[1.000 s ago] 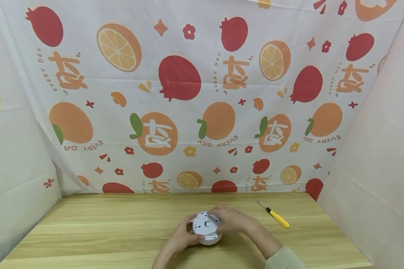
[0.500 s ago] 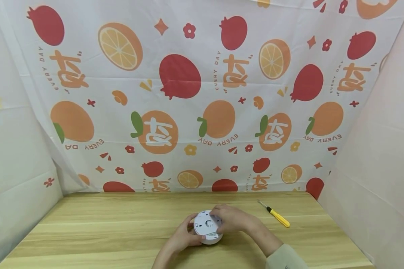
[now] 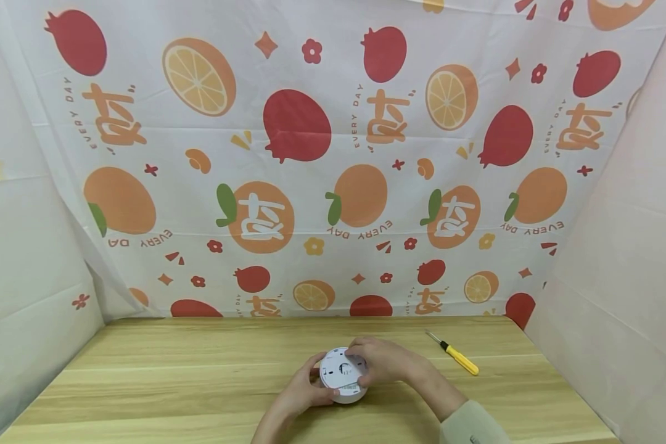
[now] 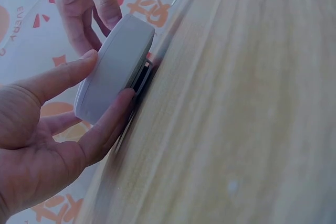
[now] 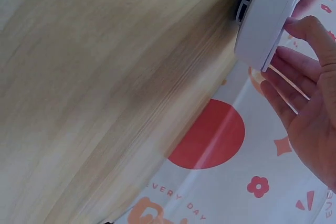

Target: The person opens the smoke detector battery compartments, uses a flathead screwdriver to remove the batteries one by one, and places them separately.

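Note:
A round white smoke detector (image 3: pixel 337 372) is held just at the tabletop, its slotted mounting plate facing up and its vented side facing down. My left hand (image 3: pixel 302 390) grips it from the left; in the left wrist view the thumb lies at the plate's edge and fingers reach round the side and underneath. From the right, my right hand (image 3: pixel 385 360) holds the plate side by its edge, with thumb and fingertips against the rim. The right wrist view shows the detector's side (image 5: pixel 266 22) and the right thumb (image 5: pixel 310 27) touching the plate edge.
A yellow-handled screwdriver (image 3: pixel 462 359) lies on the wooden table (image 3: pixel 189 382) to the right of the hands, its metal tip pointing to the back left. Behind the table hangs a fruit-print cloth (image 3: pixel 322 271); plain pale cloth closes both sides.
Both hands stay on the smoke detector and barely move. The slight shift of the whole scene looks like head motion.

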`<action>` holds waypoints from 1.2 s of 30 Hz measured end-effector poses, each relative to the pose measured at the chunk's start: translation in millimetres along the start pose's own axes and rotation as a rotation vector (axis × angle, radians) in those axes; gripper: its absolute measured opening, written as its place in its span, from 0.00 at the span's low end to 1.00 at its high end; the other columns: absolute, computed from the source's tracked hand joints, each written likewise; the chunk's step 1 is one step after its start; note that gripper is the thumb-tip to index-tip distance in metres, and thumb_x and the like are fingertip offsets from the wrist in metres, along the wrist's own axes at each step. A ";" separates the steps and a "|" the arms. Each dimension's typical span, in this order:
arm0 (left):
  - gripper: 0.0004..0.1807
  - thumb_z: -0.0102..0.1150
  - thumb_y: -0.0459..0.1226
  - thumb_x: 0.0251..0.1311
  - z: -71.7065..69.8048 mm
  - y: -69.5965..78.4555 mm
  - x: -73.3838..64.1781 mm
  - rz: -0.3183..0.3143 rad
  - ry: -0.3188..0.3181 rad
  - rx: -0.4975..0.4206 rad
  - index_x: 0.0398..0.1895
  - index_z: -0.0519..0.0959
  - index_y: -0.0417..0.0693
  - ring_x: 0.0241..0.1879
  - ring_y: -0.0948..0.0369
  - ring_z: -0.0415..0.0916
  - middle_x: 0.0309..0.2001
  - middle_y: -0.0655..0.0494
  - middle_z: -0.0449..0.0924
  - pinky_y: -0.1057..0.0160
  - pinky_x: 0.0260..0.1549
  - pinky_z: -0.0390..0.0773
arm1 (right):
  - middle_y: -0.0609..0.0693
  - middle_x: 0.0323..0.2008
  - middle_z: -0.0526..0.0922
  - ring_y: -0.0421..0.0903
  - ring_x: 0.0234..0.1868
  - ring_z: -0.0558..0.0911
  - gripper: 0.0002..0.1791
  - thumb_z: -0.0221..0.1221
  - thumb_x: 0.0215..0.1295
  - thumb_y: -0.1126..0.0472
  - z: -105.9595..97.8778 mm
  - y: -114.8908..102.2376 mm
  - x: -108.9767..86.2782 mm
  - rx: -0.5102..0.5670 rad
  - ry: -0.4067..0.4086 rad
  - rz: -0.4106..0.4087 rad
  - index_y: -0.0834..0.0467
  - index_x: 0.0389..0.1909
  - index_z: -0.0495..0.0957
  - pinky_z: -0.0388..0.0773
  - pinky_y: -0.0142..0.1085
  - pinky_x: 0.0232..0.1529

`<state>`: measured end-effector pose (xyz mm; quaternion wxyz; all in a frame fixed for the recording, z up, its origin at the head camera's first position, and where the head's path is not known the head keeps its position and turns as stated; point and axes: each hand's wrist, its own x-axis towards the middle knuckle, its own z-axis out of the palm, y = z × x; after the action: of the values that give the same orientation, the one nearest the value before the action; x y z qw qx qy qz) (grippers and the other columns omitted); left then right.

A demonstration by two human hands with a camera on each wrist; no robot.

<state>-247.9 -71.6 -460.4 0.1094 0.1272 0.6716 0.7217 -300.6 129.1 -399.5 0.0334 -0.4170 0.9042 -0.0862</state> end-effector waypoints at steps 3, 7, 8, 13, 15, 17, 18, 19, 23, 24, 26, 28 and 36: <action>0.45 0.61 0.18 0.45 0.5 0.0 0.0 0.002 0.002 0.000 0.65 0.47 0.27 0.34 0.54 0.76 0.49 0.28 0.58 0.56 0.35 0.81 | 0.46 0.51 0.73 0.39 0.50 0.71 0.31 0.68 0.47 0.56 -1.0 0.2 0.0 0.022 -0.016 0.008 0.59 0.55 0.74 0.71 0.31 0.52; 0.45 0.61 0.18 0.44 0.5 0.1 -0.2 0.007 0.009 0.007 0.65 0.48 0.26 0.35 0.54 0.76 0.49 0.28 0.58 0.55 0.35 0.81 | 0.47 0.51 0.72 0.39 0.50 0.71 0.33 0.70 0.46 0.56 -3.3 0.4 1.0 0.052 -0.043 0.018 0.59 0.56 0.73 0.71 0.30 0.51; 0.45 0.61 0.18 0.43 0.1 0.2 0.0 0.010 0.009 0.011 0.65 0.48 0.26 0.35 0.53 0.76 0.49 0.27 0.58 0.55 0.35 0.81 | 0.47 0.51 0.72 0.39 0.50 0.71 0.33 0.70 0.46 0.56 -3.8 0.4 1.6 0.055 -0.047 0.018 0.59 0.56 0.74 0.71 0.30 0.51; 0.45 0.63 0.19 0.43 -2.7 1.1 2.1 0.023 0.017 0.067 0.65 0.50 0.27 0.40 0.50 0.74 0.51 0.26 0.59 0.56 0.35 0.81 | 0.46 0.51 0.71 0.39 0.50 0.70 0.34 0.69 0.46 0.54 -4.8 1.0 4.9 0.035 -0.057 0.028 0.57 0.57 0.73 0.71 0.31 0.51; 0.45 0.64 0.20 0.42 -3.9 1.1 3.2 0.032 0.022 0.095 0.64 0.51 0.27 0.42 0.49 0.73 0.51 0.26 0.60 0.56 0.35 0.81 | 0.46 0.51 0.71 0.39 0.50 0.69 0.34 0.69 0.46 0.53 -5.2 0.6 6.2 0.020 -0.057 0.031 0.57 0.57 0.73 0.71 0.31 0.51; 0.45 0.64 0.20 0.42 -4.7 0.8 4.3 0.034 0.021 0.099 0.64 0.51 0.26 0.42 0.49 0.73 0.50 0.27 0.60 0.56 0.35 0.81 | 0.45 0.51 0.71 0.39 0.49 0.69 0.34 0.69 0.46 0.52 -5.3 -0.1 7.5 0.004 -0.053 0.033 0.57 0.57 0.73 0.71 0.31 0.50; 0.45 0.64 0.20 0.42 -5.0 0.5 4.7 0.033 0.020 0.095 0.64 0.50 0.26 0.42 0.50 0.73 0.49 0.27 0.60 0.56 0.35 0.81 | 0.45 0.50 0.71 0.39 0.49 0.69 0.34 0.69 0.45 0.53 -5.2 -0.6 8.0 -0.003 -0.050 0.032 0.57 0.56 0.74 0.71 0.31 0.50; 0.45 0.63 0.19 0.42 -5.4 -0.1 5.2 0.032 0.017 0.086 0.64 0.50 0.26 0.40 0.50 0.73 0.49 0.28 0.60 0.56 0.35 0.81 | 0.45 0.50 0.71 0.39 0.49 0.69 0.33 0.69 0.45 0.53 -4.9 -1.0 8.5 -0.004 -0.048 0.033 0.57 0.55 0.74 0.71 0.30 0.49; 0.45 0.62 0.18 0.43 -5.4 -1.8 5.9 0.024 0.011 0.055 0.64 0.49 0.25 0.38 0.54 0.74 0.48 0.30 0.60 0.56 0.34 0.81 | 0.44 0.48 0.71 0.38 0.47 0.68 0.33 0.70 0.43 0.53 -3.3 -2.5 9.4 -0.021 -0.036 0.031 0.57 0.54 0.74 0.72 0.29 0.47; 0.45 0.62 0.18 0.43 -5.3 -2.1 6.0 0.025 0.012 0.055 0.64 0.49 0.26 0.37 0.54 0.74 0.48 0.30 0.61 0.56 0.34 0.81 | 0.44 0.48 0.70 0.38 0.47 0.68 0.33 0.70 0.43 0.53 -2.7 -2.6 9.5 -0.021 -0.036 0.032 0.57 0.54 0.74 0.72 0.29 0.47; 0.45 0.62 0.18 0.43 -5.1 -2.5 6.1 0.024 0.012 0.053 0.64 0.49 0.26 0.38 0.54 0.74 0.48 0.29 0.60 0.56 0.34 0.81 | 0.44 0.47 0.70 0.38 0.47 0.68 0.33 0.70 0.42 0.53 -2.0 -2.5 9.8 -0.015 -0.034 0.035 0.56 0.53 0.74 0.72 0.29 0.47; 0.44 0.62 0.18 0.43 -5.0 -2.5 6.2 0.024 0.011 0.050 0.64 0.50 0.26 0.38 0.53 0.74 0.49 0.29 0.60 0.56 0.34 0.81 | 0.44 0.47 0.69 0.37 0.46 0.68 0.33 0.70 0.42 0.54 -1.5 -1.9 10.0 0.004 -0.026 0.035 0.57 0.53 0.74 0.72 0.29 0.46; 0.45 0.62 0.18 0.42 -5.7 -0.7 5.7 0.022 0.008 0.052 0.65 0.50 0.26 0.39 0.53 0.74 0.48 0.30 0.62 0.56 0.34 0.81 | 0.46 0.47 0.69 0.38 0.45 0.69 0.34 0.71 0.40 0.55 -0.7 3.2 7.2 0.041 0.020 0.010 0.60 0.52 0.73 0.73 0.28 0.46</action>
<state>-255.1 -75.0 -461.3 0.0952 0.1345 0.6891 0.7057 -307.8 125.8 -399.4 0.0336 -0.4109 0.9045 -0.1087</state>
